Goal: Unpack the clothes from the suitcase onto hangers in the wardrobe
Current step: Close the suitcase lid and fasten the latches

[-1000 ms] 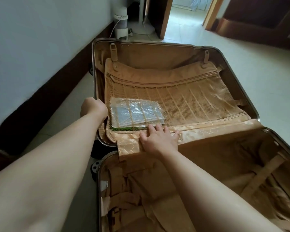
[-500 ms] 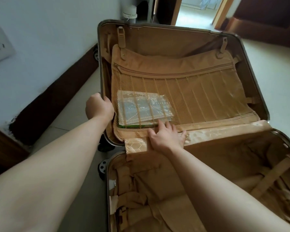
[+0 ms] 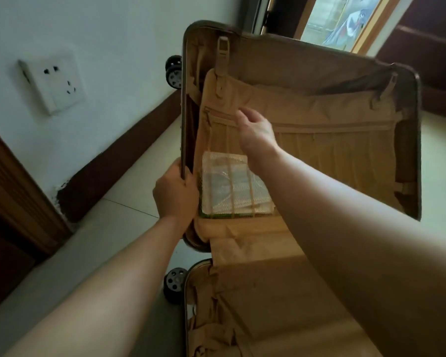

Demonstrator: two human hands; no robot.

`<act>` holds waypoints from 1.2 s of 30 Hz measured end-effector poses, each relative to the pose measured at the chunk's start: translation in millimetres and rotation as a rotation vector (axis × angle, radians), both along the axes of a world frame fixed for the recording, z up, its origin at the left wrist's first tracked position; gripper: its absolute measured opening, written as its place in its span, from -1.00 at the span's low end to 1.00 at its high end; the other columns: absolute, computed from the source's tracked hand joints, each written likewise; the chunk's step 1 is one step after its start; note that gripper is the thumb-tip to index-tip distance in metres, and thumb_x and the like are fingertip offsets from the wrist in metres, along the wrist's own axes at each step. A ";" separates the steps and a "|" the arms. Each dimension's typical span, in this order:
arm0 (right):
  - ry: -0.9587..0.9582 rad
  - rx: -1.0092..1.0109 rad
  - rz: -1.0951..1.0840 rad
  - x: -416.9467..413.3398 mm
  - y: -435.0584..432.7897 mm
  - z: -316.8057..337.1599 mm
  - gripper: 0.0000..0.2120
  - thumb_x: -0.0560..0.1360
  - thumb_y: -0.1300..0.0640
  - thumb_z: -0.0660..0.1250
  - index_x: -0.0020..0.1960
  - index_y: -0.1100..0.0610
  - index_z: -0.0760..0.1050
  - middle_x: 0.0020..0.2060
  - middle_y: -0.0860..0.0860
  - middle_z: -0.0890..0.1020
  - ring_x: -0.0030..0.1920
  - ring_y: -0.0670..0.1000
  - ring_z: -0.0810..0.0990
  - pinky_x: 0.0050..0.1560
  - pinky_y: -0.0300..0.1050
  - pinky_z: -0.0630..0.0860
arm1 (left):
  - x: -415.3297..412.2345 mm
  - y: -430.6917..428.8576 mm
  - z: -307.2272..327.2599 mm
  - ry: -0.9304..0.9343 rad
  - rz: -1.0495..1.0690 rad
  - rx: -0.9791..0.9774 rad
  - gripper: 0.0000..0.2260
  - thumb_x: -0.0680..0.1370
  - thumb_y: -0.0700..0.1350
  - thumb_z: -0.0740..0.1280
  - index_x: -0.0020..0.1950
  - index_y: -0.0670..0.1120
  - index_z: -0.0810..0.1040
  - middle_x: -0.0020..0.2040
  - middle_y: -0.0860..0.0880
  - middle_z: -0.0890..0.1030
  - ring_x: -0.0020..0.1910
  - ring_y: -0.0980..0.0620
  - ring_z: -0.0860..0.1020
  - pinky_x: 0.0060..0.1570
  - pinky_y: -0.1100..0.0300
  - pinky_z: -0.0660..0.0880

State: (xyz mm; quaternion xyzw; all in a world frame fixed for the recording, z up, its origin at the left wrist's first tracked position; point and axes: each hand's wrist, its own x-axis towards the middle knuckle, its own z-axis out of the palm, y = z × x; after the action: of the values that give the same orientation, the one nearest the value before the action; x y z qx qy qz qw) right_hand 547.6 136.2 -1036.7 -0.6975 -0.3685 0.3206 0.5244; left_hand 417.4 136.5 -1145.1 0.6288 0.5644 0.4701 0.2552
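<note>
A tan-lined suitcase lies open on the floor, and its lid (image 3: 307,63) is tipped up towards me. My left hand (image 3: 174,191) grips the lid's left metal rim. My right hand (image 3: 255,130) hovers open over the lid's mesh divider (image 3: 332,155), near its zip, and holds nothing. A clear plastic packet (image 3: 229,189) sits inside the mesh pocket at the lower left. The near half (image 3: 255,305) shows only tan lining and loose straps; no clothes are visible.
A white wall with a socket plate (image 3: 53,81) and a dark skirting board runs along the left. Suitcase wheels (image 3: 174,280) rest on the pale tiled floor. A brown wooden panel (image 3: 16,191) stands at the far left, a doorway (image 3: 337,19) behind the lid.
The lid has swung up from flat, lifted by my left hand on its rim. My right hand left the hinge fabric and rose to the mesh divider's zip.
</note>
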 end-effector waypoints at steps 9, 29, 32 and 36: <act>-0.456 0.018 0.048 19.4 14.0 56.2 -0.54 0.61 0.17 0.17 0.50 0.05 0.24 0.46 0.02 0.31 0.38 0.03 0.38 0.38 -0.07 0.37 | -13.0 -21.0 9.6 -0.025 -0.011 0.087 -0.80 0.61 -0.22 0.19 0.08 -0.17 0.60 -0.26 -0.03 0.57 -0.32 0.05 0.46 -0.27 0.23 0.31; -1.457 -0.068 -0.124 56.1 68.5 119.3 -0.62 0.53 0.24 0.21 0.33 0.11 0.42 0.28 0.13 0.45 0.36 0.17 0.35 0.51 0.06 0.03 | -17.5 -22.1 8.8 -0.034 -0.081 0.145 -0.80 0.61 -0.23 0.23 0.14 -0.12 0.61 -0.39 0.19 0.44 -0.47 0.24 0.44 -0.44 0.38 0.37; -1.481 -0.003 -0.174 55.6 65.7 121.5 -0.64 0.54 0.31 0.13 0.30 0.16 0.44 0.26 0.18 0.44 0.31 0.20 0.37 0.42 0.03 0.21 | -16.8 -23.0 8.1 -0.054 -0.084 0.123 -0.79 0.61 -0.20 0.22 0.17 -0.11 0.60 -0.37 0.18 0.49 -0.43 0.26 0.50 -0.38 0.51 0.36; -1.459 0.058 -0.255 51.8 59.1 125.4 -0.66 0.52 0.38 0.16 0.25 0.20 0.45 0.27 0.20 0.41 0.29 0.19 0.37 0.37 0.02 0.29 | -14.3 -24.7 8.8 -0.046 -0.076 0.139 -0.78 0.62 -0.19 0.21 0.19 -0.14 0.59 -0.31 0.11 0.52 -0.41 0.29 0.47 -0.33 0.57 0.36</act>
State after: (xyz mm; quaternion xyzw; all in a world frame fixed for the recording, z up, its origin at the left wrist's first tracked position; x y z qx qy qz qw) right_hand 599.4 195.3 -911.2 -0.7566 -0.5478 -0.2975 0.1976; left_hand 403.1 111.8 -1136.3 0.6548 0.5003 0.5125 0.2415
